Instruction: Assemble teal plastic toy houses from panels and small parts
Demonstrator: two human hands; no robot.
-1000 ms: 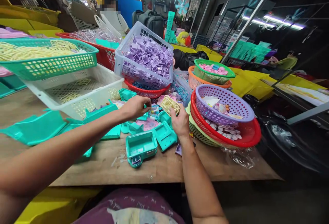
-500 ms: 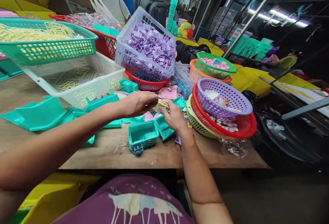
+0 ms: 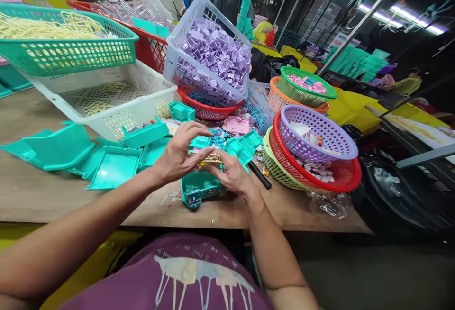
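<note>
Clamping pale-yellow openwork plastic piece [image 3: 212, 159] btwn thumb & fingers of bare R hand [image 3: 232, 172], w/ bare L hand [image 3: 177, 152] fingers apart, above teal boxy plastic tub [image 3: 194, 184]; could drop into tub via loose R pinch.

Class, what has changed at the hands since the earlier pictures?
The right hand, still holding the yellow piece, has brought it leftward and nearer the body, toward the teal box. The left hand has closed in beside it. The box and stacked baskets stayed.
</note>
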